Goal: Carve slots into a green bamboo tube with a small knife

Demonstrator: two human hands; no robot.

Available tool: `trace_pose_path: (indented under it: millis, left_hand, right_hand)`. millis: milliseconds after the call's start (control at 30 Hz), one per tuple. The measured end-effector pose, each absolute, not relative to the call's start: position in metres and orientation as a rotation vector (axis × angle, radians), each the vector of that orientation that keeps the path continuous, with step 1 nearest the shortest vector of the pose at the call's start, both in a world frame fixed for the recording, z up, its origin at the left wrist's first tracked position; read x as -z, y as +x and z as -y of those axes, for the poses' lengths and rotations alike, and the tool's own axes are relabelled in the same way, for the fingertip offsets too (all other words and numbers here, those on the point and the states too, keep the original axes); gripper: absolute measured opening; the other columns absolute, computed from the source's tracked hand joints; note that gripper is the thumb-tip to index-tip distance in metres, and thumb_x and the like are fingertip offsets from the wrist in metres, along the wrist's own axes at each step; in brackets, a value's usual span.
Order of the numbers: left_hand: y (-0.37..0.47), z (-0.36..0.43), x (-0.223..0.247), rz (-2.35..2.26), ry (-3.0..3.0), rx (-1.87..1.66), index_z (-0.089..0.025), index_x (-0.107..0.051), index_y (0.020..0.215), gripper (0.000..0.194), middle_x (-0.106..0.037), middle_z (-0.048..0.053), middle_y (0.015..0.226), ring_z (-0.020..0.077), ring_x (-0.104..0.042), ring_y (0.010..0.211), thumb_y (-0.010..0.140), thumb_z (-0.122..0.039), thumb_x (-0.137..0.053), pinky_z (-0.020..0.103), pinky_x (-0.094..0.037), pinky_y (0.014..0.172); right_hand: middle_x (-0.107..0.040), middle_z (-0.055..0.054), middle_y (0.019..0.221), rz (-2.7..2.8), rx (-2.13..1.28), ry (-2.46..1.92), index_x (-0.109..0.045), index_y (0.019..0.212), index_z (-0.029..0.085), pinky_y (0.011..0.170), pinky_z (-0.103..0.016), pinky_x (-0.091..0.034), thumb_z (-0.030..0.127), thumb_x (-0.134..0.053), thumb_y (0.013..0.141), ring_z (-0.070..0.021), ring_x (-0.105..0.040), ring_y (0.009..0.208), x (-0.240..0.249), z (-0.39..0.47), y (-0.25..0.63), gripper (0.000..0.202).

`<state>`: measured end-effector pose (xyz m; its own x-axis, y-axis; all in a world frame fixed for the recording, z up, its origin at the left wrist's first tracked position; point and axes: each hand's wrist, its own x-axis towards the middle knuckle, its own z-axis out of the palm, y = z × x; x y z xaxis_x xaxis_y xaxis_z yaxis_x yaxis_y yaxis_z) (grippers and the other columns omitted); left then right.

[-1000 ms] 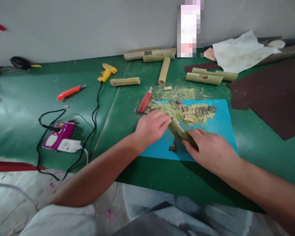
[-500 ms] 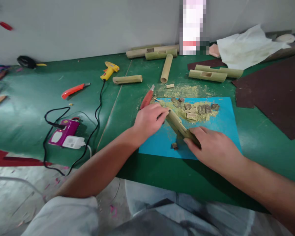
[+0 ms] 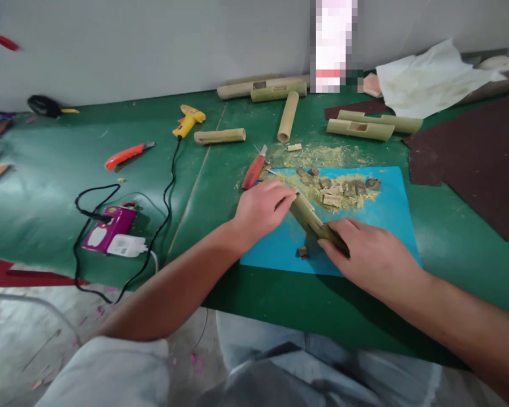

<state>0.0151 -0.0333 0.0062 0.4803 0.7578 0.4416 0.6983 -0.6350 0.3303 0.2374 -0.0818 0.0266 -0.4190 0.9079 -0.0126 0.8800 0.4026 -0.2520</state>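
In the head view my right hand [image 3: 365, 249] is closed around the near end of a bamboo tube [image 3: 307, 213]. The tube has a notch cut in its upper side and slants over a blue sheet [image 3: 271, 249]. My left hand [image 3: 263, 206] is pinched closed at the tube's far end. A small dark edge shows at its fingertips, too small to name. Beyond the tube lie pale shavings [image 3: 358, 202] with several small brown pieces [image 3: 325, 183]. One brown piece [image 3: 302, 252] rests nearer me. A red-handled knife [image 3: 254, 168] lies just past my left hand.
More bamboo tubes [image 3: 360, 129] lie towards the wall. Dark brown sheets [image 3: 483, 164] and white paper [image 3: 428, 79] are at the right. Leftwards are a yellow glue gun [image 3: 189, 120], an orange cutter [image 3: 125, 156] and a purple power strip [image 3: 114, 226] with a looping black cord [image 3: 168, 195].
My left hand has shifted slightly to the right along the tube's far end, and less of the dark bit at its fingers shows. My right hand keeps its grip.
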Motion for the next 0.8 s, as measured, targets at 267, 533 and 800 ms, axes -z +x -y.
trace_pose_path:
  millis: [267, 533, 800]
  left_hand:
    - [0.015, 0.035, -0.006, -1.223, 2.644, -0.864, -0.015, -0.075, 0.098, 0.031, -0.072, 0.006, 0.084, 0.0153, -0.067, 0.079, 0.107, -0.029, -0.049, 0.025, -0.053, 0.072]
    - [0.017, 0.041, -0.007, -1.176, 2.717, -0.846, -0.015, -0.075, 0.102, 0.036, -0.071, 0.005, 0.080, 0.0144, -0.066, 0.074, 0.109, -0.030, -0.044, 0.024, -0.051, 0.066]
    - [0.023, 0.050, -0.010, -1.057, 2.843, -0.764, -0.015, -0.074, 0.108, 0.037, -0.070, 0.004, 0.078, 0.0137, -0.066, 0.071, 0.110, -0.030, -0.040, 0.024, -0.049, 0.060]
  right_hand:
    - [-0.069, -0.004, 0.081, 2.519, -0.329, -1.636, -0.065, 0.090, 0.019, 0.054, -0.031, -0.024, 0.036, -0.053, 0.096, -0.0169, -0.058, 0.062, -0.025, 0.082, 0.237, 0.021]
    - [-0.070, -0.006, 0.080, 2.537, -0.298, -1.642, -0.065, 0.088, 0.019, 0.053, -0.031, -0.024, 0.036, -0.056, 0.094, -0.0175, -0.059, 0.061, -0.025, 0.083, 0.235, 0.019]
    - [-0.070, -0.007, 0.078, 2.554, -0.293, -1.673, -0.063, 0.087, 0.019, 0.053, -0.031, -0.024, 0.037, -0.056, 0.095, -0.0181, -0.060, 0.061, -0.024, 0.081, 0.234, 0.021]
